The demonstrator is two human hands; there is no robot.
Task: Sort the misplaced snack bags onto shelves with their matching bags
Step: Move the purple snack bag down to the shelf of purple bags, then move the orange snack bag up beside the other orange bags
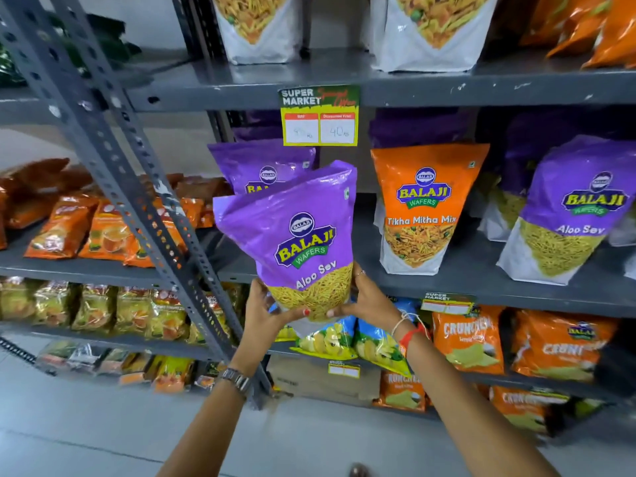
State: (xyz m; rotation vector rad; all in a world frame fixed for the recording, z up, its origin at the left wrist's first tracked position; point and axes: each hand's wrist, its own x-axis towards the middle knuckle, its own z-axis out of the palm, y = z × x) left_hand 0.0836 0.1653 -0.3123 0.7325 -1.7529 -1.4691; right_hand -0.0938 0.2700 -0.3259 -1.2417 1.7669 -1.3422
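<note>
A purple Aloo Sev bag (292, 232) is held upright in front of the middle shelf (481, 280). My left hand (266, 309) grips its lower left corner and my right hand (366, 299) grips its lower right. Just behind it on that shelf stands another purple Aloo Sev bag (260, 166). To the right stands an orange Tikha Mitha Mix bag (421, 208), alone among purple bags. Further right is a third purple Aloo Sev bag (571, 215).
A slotted grey steel upright (137, 187) runs diagonally left of the bag. White mix bags (433, 29) stand on the shelf above. Orange Crunchem bags (468, 339) and blue-yellow chip bags (344, 339) fill the shelf below. A price tag (320, 117) hangs from the upper shelf's edge.
</note>
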